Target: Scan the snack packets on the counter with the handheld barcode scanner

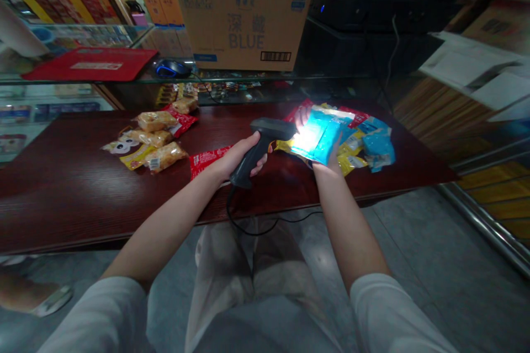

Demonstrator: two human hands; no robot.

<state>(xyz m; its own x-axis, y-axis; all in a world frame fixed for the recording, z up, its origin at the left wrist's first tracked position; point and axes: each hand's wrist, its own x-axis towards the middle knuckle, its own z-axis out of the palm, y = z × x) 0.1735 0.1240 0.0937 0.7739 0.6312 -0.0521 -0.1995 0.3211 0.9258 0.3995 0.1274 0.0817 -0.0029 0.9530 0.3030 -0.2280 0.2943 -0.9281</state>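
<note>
My left hand (pixel 238 160) is wrapped round the grip of a black barcode scanner (pixel 254 149), whose head points right. Bright light from it falls on a blue snack bag (pixel 329 135), held up by my right hand (pixel 329 168) from below and behind. The bag hides most of that hand's fingers. Behind and right of it lie more packets, among them another blue bag (pixel 379 149) and a yellow packet (pixel 351 162). A red packet (pixel 205 162) rests on the table by my left wrist. Farther left sit several clear-wrapped snacks (pixel 157 121) in a small heap.
The dark wooden table (pixel 83 176) ends near my legs, and the scanner's cable (pixel 269 229) hangs past its edge. At the back stand a large cardboard box (pixel 248 22), a computer mouse (pixel 171 69) and a red mat (pixel 93 63). Another person's foot (pixel 52 300) shows at lower left.
</note>
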